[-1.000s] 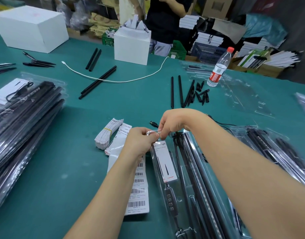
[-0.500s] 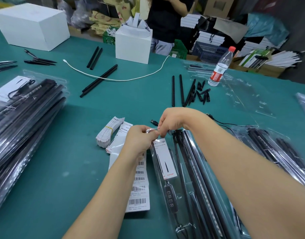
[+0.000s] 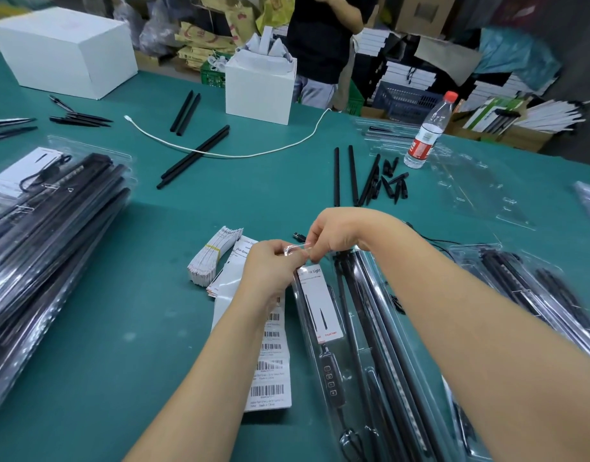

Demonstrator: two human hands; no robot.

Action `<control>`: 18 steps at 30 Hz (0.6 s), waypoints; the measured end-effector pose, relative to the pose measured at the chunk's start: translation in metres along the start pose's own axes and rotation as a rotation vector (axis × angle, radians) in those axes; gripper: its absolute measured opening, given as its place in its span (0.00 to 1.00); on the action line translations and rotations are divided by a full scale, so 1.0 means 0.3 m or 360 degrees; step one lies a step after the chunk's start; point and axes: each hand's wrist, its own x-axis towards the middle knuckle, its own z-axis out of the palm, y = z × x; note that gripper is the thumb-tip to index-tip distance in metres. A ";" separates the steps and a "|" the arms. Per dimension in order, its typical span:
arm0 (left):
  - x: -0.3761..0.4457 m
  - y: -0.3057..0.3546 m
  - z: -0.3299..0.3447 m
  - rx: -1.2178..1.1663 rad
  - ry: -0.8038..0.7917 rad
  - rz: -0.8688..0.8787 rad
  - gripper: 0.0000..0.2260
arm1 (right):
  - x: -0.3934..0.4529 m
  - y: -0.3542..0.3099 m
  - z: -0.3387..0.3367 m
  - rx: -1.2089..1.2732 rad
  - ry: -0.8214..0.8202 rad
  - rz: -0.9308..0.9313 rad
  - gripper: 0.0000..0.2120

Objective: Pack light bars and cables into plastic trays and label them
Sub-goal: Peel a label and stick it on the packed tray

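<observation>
Pinching the clear tray's [image 3: 323, 328] twelve o'clock tab, left hand [image 3: 273, 261] and right hand [image 3: 337, 233] meet fingertip to fingertip on the green surface [image 3: 137, 345].

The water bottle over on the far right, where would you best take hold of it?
Grip the water bottle around its clear body, above the red label, coming from the near side. It stands upright with open table in front, so a sideways wrap round the body looks easiest.
</observation>
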 end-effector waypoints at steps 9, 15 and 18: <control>-0.023 0.034 0.002 -0.0199 -0.0203 -0.0243 0.17 | -0.012 0.061 0.014 -0.0001 0.0468 -0.0108 0.11; -0.014 0.068 -0.044 -0.0443 -0.0081 -0.0301 0.22 | -0.213 0.020 0.192 -0.0052 0.0832 0.0052 0.32; -0.033 0.103 -0.023 -0.0733 -0.0218 -0.0279 0.23 | -0.285 -0.012 0.257 -0.0001 0.0622 -0.0009 0.37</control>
